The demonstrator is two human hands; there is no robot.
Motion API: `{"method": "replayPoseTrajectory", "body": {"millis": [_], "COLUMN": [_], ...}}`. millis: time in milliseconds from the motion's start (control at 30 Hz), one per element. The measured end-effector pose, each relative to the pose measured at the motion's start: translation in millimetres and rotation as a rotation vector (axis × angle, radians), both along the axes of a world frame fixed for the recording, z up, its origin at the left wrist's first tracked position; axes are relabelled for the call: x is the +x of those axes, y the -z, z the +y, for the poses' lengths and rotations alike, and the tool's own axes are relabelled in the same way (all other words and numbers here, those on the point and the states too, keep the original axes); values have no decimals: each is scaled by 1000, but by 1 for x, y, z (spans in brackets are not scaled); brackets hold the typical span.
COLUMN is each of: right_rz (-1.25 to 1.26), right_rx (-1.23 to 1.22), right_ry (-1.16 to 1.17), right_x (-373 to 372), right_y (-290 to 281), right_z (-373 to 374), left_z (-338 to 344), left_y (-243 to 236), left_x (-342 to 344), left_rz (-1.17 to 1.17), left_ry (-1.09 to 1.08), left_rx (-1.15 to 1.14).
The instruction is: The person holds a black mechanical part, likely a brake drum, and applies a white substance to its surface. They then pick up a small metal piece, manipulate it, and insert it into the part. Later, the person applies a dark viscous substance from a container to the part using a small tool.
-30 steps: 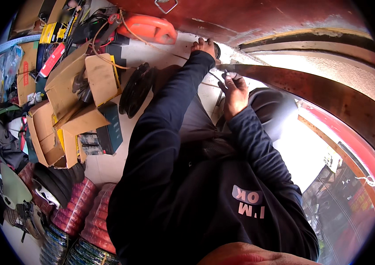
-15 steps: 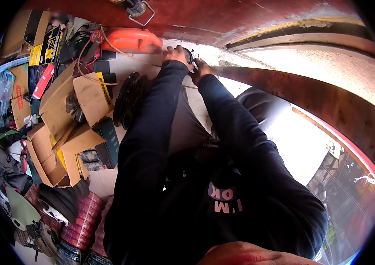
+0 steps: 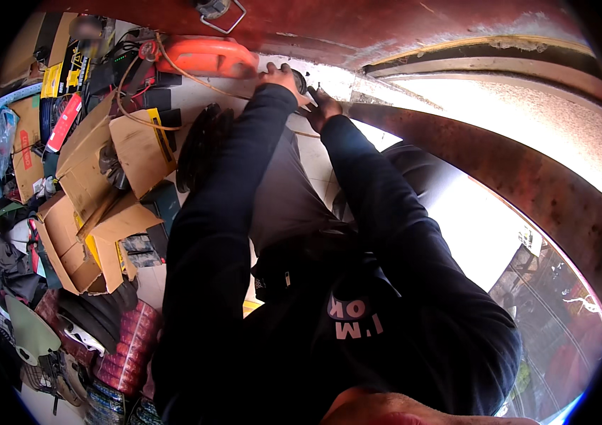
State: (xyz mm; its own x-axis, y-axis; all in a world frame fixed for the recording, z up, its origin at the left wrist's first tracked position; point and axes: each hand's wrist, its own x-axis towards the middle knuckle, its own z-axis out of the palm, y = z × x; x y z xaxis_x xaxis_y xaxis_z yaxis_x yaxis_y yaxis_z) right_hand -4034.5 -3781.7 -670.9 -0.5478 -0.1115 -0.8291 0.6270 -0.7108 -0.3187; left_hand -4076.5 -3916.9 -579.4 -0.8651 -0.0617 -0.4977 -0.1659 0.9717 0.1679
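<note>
My left hand (image 3: 283, 83) is closed round a small dark cylindrical object (image 3: 299, 83) near the foot of the red door. My right hand (image 3: 324, 105) is just beside it, fingers bent against a small dark piece at the object's right side; what exactly it holds is too small to make out. A thin brown hose (image 3: 202, 81) runs along the floor to the left of my hands. A dark round reel or wheel (image 3: 197, 147) stands left of my left forearm.
An orange tank (image 3: 202, 57) lies by the red door (image 3: 343, 21). Open cardboard boxes (image 3: 69, 242), bagged goods and stacked coils (image 3: 125, 348) crowd the left side. A long rusty metal strip (image 3: 499, 156) crosses on the right, below a pale doorway threshold (image 3: 513, 120).
My right hand moved up and forward to meet the dark object in my left hand, which shifted left in the picture along with the surroundings.
</note>
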Motion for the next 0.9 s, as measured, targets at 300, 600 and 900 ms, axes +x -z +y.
{"method": "replayPoseTrajectory", "body": {"millis": [300,600,900], "right_rz": [24,71,106], "right_rx": [-50,-40,-43], "right_ry": [17,-37,-11], "right_x": [-8,-10,-11], "right_y": [14,-2,-10], "right_z": [9,12,9], "left_z": [-37,-72,-100], "left_y": [26,71,82], "left_x": [-18,20,28], "left_rz": [86,190,-202], "left_ry": [-105,-676,-1075], "left_rx": [345,1465,2114]}}
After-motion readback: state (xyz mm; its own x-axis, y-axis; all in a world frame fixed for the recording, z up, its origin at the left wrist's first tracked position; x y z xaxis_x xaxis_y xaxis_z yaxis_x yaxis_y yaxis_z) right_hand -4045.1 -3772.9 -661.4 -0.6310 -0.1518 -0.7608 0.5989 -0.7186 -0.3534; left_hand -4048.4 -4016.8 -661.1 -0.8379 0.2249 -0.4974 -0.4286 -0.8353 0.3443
